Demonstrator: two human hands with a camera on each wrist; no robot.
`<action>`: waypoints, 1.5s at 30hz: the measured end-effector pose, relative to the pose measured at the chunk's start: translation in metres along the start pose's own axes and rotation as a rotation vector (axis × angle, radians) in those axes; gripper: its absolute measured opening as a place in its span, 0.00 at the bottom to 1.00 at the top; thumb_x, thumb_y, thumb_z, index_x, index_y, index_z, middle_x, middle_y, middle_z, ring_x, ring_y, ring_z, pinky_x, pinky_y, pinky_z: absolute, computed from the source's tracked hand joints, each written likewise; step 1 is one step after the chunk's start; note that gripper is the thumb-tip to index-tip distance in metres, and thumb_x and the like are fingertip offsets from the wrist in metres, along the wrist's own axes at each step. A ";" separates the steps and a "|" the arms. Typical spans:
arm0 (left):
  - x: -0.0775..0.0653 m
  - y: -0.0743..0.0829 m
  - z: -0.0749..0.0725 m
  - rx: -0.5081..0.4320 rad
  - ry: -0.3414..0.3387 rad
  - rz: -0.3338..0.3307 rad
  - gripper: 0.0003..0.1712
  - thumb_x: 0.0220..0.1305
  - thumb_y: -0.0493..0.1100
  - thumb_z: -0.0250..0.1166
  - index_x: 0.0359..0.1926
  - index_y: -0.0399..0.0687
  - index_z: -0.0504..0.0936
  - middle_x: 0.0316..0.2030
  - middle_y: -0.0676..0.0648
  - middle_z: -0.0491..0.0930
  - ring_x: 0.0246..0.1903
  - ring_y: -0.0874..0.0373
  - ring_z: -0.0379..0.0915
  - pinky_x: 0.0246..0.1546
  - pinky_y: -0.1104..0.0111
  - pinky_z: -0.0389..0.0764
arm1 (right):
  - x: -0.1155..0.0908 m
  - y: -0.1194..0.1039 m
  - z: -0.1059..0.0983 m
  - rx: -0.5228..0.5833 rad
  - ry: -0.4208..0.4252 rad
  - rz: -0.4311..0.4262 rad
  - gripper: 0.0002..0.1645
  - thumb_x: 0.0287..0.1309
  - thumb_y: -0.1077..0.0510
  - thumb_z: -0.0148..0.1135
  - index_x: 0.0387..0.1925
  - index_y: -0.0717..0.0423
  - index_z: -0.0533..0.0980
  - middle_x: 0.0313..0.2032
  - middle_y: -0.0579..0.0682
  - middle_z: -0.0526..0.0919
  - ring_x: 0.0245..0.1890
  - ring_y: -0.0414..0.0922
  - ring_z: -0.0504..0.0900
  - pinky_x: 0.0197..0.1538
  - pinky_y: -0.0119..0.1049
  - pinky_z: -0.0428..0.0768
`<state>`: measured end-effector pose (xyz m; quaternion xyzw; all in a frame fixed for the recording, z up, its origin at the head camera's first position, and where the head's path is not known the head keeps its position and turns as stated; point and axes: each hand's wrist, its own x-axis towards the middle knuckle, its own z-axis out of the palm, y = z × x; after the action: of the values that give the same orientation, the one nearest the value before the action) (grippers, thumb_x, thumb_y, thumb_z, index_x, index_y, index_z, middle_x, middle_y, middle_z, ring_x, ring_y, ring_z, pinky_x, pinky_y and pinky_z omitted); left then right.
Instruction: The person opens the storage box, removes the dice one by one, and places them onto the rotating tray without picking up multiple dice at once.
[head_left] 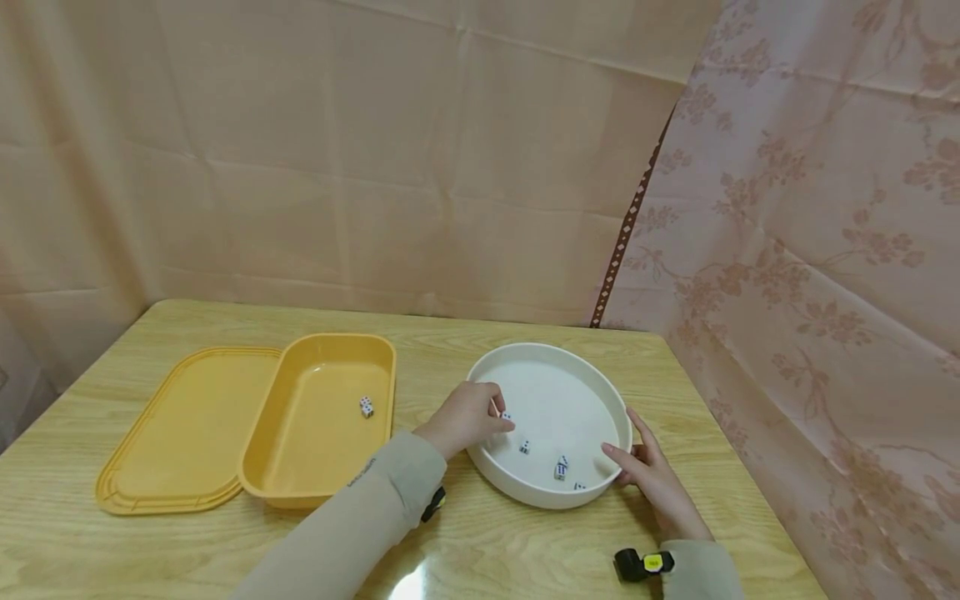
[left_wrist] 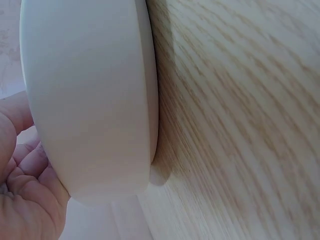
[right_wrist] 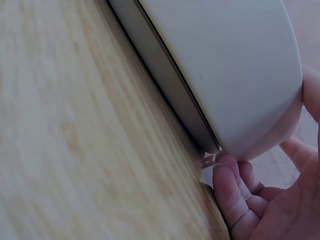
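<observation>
A round white tray [head_left: 551, 497] with a raised wall stands on the table, several white dice with dark pips lying in it, among them one die [head_left: 524, 447] near the left side. Over the tray's left rim reaches my left hand [head_left: 468, 414], its thumb and forefinger around another die [head_left: 507, 415]; that contact is hidden in the left wrist view. My right hand [head_left: 656, 479] grips the tray's right side, thumb over the rim. In the right wrist view its curled fingers [right_wrist: 232, 195] touch the tray's lower edge [right_wrist: 215, 135].
Left of the tray is a deep yellow box [head_left: 300, 433] with two dice [head_left: 366, 407] inside, near its right wall. Its flat yellow lid [head_left: 187, 425] lies partly beside and against it at the far left. Cloth curtains [head_left: 375, 167] hang behind and to the right of the wooden table [head_left: 480, 550].
</observation>
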<state>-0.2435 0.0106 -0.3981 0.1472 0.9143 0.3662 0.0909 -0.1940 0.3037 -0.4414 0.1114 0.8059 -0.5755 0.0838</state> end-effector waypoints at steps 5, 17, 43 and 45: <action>0.001 -0.001 0.000 -0.010 -0.005 -0.018 0.13 0.57 0.45 0.75 0.34 0.44 0.79 0.25 0.50 0.76 0.25 0.60 0.71 0.25 0.73 0.73 | 0.001 0.000 0.001 0.000 -0.001 -0.003 0.54 0.65 0.47 0.63 0.79 0.38 0.39 0.41 0.49 0.72 0.31 0.39 0.78 0.42 0.31 0.78; 0.000 -0.006 -0.003 -0.137 -0.052 -0.051 0.13 0.57 0.47 0.75 0.35 0.48 0.80 0.27 0.50 0.78 0.28 0.59 0.73 0.28 0.71 0.75 | 0.002 0.001 0.002 -0.001 0.003 -0.009 0.53 0.65 0.47 0.63 0.79 0.39 0.40 0.40 0.50 0.73 0.30 0.39 0.78 0.42 0.31 0.78; -0.020 0.020 -0.066 -0.357 -0.057 0.053 0.16 0.59 0.50 0.73 0.44 0.48 0.81 0.33 0.46 0.85 0.28 0.57 0.80 0.35 0.66 0.84 | 0.001 0.004 -0.001 -0.011 -0.015 -0.011 0.53 0.67 0.50 0.61 0.79 0.37 0.37 0.42 0.50 0.73 0.31 0.40 0.79 0.42 0.32 0.78; -0.022 0.020 -0.074 -0.347 -0.049 0.061 0.17 0.60 0.50 0.72 0.45 0.48 0.81 0.33 0.48 0.85 0.29 0.57 0.80 0.35 0.67 0.84 | 0.001 0.003 -0.001 -0.006 -0.016 -0.016 0.53 0.67 0.51 0.61 0.79 0.37 0.37 0.41 0.50 0.73 0.31 0.40 0.79 0.41 0.31 0.78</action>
<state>-0.2387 -0.0308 -0.3304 0.1659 0.8300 0.5174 0.1261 -0.1940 0.3056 -0.4444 0.1002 0.8078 -0.5745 0.0862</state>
